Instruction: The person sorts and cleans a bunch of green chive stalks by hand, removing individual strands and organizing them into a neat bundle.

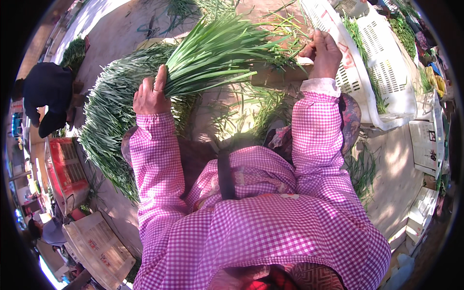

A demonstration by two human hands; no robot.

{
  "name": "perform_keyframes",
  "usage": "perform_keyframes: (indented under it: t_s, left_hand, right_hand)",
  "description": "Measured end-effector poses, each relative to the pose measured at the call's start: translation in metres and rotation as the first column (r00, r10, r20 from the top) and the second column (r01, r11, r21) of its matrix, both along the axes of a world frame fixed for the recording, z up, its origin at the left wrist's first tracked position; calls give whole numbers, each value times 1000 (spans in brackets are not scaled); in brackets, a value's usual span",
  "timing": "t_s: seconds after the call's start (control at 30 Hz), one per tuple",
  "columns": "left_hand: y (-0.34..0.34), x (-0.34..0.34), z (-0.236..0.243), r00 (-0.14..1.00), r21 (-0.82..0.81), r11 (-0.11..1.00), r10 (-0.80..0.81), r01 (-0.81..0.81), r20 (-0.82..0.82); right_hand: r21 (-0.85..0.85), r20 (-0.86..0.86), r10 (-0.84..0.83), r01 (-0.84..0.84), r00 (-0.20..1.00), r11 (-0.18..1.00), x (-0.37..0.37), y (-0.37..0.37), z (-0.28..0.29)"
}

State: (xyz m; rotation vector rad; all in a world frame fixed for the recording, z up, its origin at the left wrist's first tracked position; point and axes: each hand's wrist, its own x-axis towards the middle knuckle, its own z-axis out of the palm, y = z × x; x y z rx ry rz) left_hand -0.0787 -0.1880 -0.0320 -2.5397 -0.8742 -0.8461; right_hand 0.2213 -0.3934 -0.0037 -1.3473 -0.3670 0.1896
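My left hand [153, 93] is closed around the base of a bunch of garlic chives [212, 55], whose long green leaves fan out to the right. My right hand [325, 54] is raised beside the white crate, apart from the bunch, with thumb and fingers pinched together. Whatever lies between those fingertips is too small to make out. Under and left of my left hand spreads a big heap of chives [113, 101]. Yellowish loose stems [285, 34] lie just left of my right hand, and more scraps [256, 108] cover the ground before my lap.
A white slatted crate [382, 58] with some chives inside stands at the right. On the left are a red crate [67, 166] and a pale crate [101, 246]. A person in dark clothes [48, 92] bends over at the far left. More crates [425, 145] line the right edge.
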Motion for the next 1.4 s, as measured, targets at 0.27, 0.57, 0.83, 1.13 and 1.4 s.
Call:
perform_keyframes:
  t_s: [0.27, 0.57, 0.83, 1.13, 1.4]
  left_hand:
    - [5, 0, -6, 999, 1, 1000, -29, 29, -13]
    - [2, 1, -3, 999, -22, 1000, -21, 20, -43]
    - [2, 1, -4, 999, -73, 997, 11, -13, -34]
    - [5, 1, -4, 991, -235, 963, 128, -131, -30]
    - [5, 0, -4, 997, -269, 961, 75, -68, 15]
  right_hand:
    - [-326, 551, 78, 128, 831, 937, -11, 9, -2]
    - [-557, 761, 399, 199, 512, 806, -28, 17, -6]
    - [-285, 528, 196, -45, 826, 958, -22, 16, -2]
    - [-517, 172, 387, -251, 906, 818, -12, 8, -8]
    - [-578, 128, 448, -300, 885, 758, -26, 30, -34]
